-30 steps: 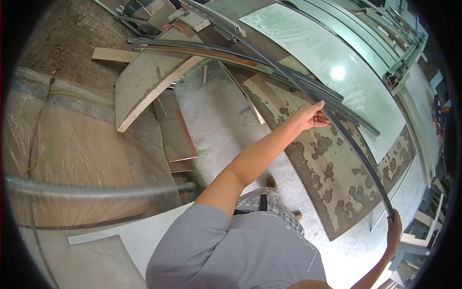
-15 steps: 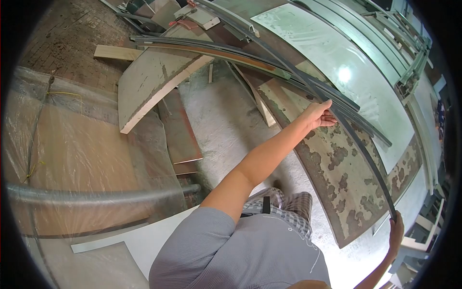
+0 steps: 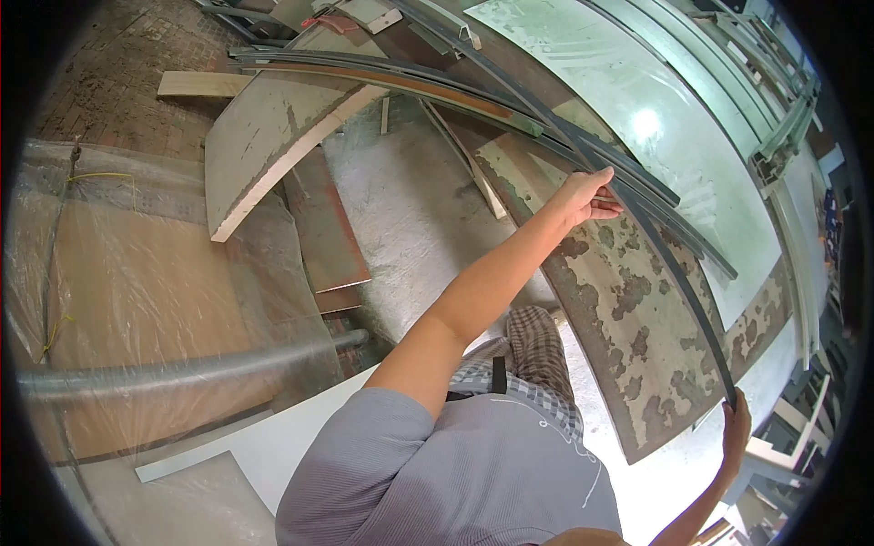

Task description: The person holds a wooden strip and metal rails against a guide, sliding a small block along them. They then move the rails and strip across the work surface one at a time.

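A long, narrow dark grey strip (image 3: 679, 267) runs from the upper middle of the view down to the lower right, bowing slightly. My left hand (image 3: 586, 195) is closed around it partway along, thumb lying on top. At its near end, my right hand (image 3: 736, 426) grips the strip, though some of those fingers are hidden. Beneath the strip lies a brown board with patchy, peeling paint (image 3: 628, 318). Several other dark bars (image 3: 681, 223) rest on that board, just beyond my left hand.
A pale glossy sheet (image 3: 628, 109) lies beyond the bars. To the left, a thick pale slab (image 3: 273, 136) leans at a slant. Plastic film (image 3: 164, 300) covers brown boards beside a metal pipe (image 3: 182, 371). A white panel (image 3: 309, 414) lies close to my left side.
The view has shifted slightly, and both hands appear a little further left. A leg in checked trousers has come forward. My hands still hold the strip.
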A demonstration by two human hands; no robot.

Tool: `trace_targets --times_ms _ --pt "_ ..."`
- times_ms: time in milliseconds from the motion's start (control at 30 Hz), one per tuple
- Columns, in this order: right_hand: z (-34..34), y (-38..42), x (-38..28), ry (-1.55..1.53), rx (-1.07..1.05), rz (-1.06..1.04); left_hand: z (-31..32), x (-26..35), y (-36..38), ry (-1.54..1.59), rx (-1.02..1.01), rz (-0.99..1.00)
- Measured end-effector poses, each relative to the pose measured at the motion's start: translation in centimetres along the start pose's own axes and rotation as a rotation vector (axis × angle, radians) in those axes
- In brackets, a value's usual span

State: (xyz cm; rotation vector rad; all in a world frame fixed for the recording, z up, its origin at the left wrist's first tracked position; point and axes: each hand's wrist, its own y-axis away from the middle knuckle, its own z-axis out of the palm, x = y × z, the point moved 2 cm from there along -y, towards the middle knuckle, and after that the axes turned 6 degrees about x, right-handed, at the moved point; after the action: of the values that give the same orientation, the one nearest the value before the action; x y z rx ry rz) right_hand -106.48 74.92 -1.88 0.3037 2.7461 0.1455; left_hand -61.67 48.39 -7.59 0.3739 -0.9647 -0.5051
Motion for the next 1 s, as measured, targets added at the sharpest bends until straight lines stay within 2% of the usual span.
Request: trace_targets --times_ms 133,233,300,333,400,433,500,533,600,700,833,900,1000 --pt "0.0 -0.9 -1.4 -0.016 0.009 -0.041 -0.3 0.9 -0.5 -0.015 0.008 0.001" --pt "0.4 -1.5 -1.5 -0.002 -0.019 0.021 -0.3 1.6 -0.2 -0.117 0.05 0.023" --pt "0.9 -1.7 -1.3 0.077 0.023 0.0 -0.2 2.5 0.2 -0.336 0.253 0.118" --pt "1.0 -1.7 -1.3 0.078 0.025 0.005 -0.8 2.0 -0.8 -0.338 0.249 0.116" --pt "0.6 -2.1 -4.7 0.009 -0.055 0.013 -2.5 2.1 -2.4 -0.784 0.618 0.584" --pt "0.5 -2.3 -5.9 0.01 -0.052 0.013 -2.7 2.1 -2.6 -0.783 0.617 0.586" --pt "0.5 -2.6 -7.3 -0.006 -0.137 0.167 -2.0 3.8 -0.6 -0.979 0.674 0.604" --pt "0.7 -2.9 -7.4 -0.016 -0.141 0.185 -2.3 4.1 -0.7 -0.976 0.676 0.607" --pt "1.3 -3.3 -6.8 0.007 -0.143 0.151 -2.7 4.7 -1.1 -1.047 0.607 0.587" --pt "2.1 -3.6 -6.7 0.051 -0.138 0.108 -3.2 5.3 -0.9 -1.048 0.634 0.481" --pt "3.1 -4.2 -7.1 0.061 -0.08 0.014 -4.1 6.8 -1.3 -1.084 0.638 0.469" --pt "2.4 -4.7 -9.5 0.058 -0.092 0.026 -4.2 7.8 -1.2 -1.143 0.7 0.428" --pt "1.9 -5.2 -10.1 0.034 -0.101 0.055 -3.8 8.9 -1.0 -1.153 0.673 0.359"
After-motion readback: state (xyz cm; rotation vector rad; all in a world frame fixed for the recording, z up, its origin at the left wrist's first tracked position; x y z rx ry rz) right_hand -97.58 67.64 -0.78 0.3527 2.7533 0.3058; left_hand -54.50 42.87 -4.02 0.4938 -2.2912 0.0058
